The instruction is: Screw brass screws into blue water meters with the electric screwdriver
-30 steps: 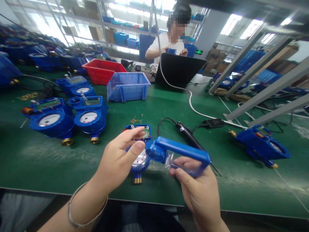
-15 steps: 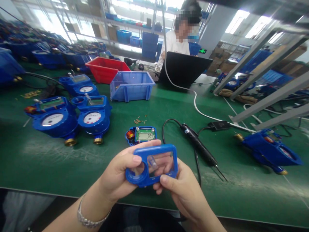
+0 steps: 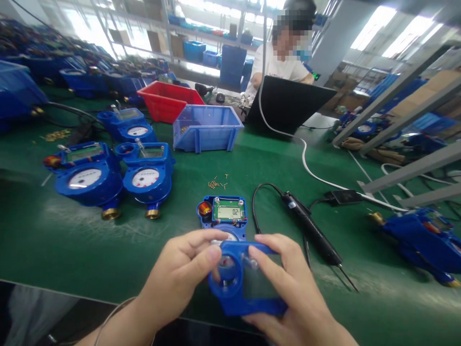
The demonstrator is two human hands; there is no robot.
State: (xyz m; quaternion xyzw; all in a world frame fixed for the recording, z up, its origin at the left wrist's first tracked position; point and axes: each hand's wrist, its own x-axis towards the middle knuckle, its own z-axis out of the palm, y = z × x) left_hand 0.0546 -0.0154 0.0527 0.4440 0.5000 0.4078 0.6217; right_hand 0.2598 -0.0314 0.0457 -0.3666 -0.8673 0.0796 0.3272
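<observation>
A blue cover frame [image 3: 230, 300] with a round opening and a clear window is held between both hands near the table's front edge. My left hand [image 3: 180, 269] grips its left side, thumb and fingers at the upper left corner. Around the right side are the fingers of my right hand [image 3: 291, 278]. Just beyond the cover lies an open blue meter [image 3: 202, 222], its circuit board and lit display [image 3: 229, 213] exposed; the cover hides its lower part. Small brass screws [image 3: 214, 184] are scattered behind the meter.
A black electric screwdriver [image 3: 313, 230] lies at the right, its cord looping left. Blue meters [image 3: 149, 178] stand at left, another [image 3: 425, 240] at far right. Behind are a blue bin [image 3: 212, 137], a red bin [image 3: 165, 103], a black laptop [image 3: 288, 105] and a person [image 3: 277, 69].
The cover has come lower and to the right in both hands, and its tilt has changed. More of the open meter shows. My right fingers now lie over the cover's top edge.
</observation>
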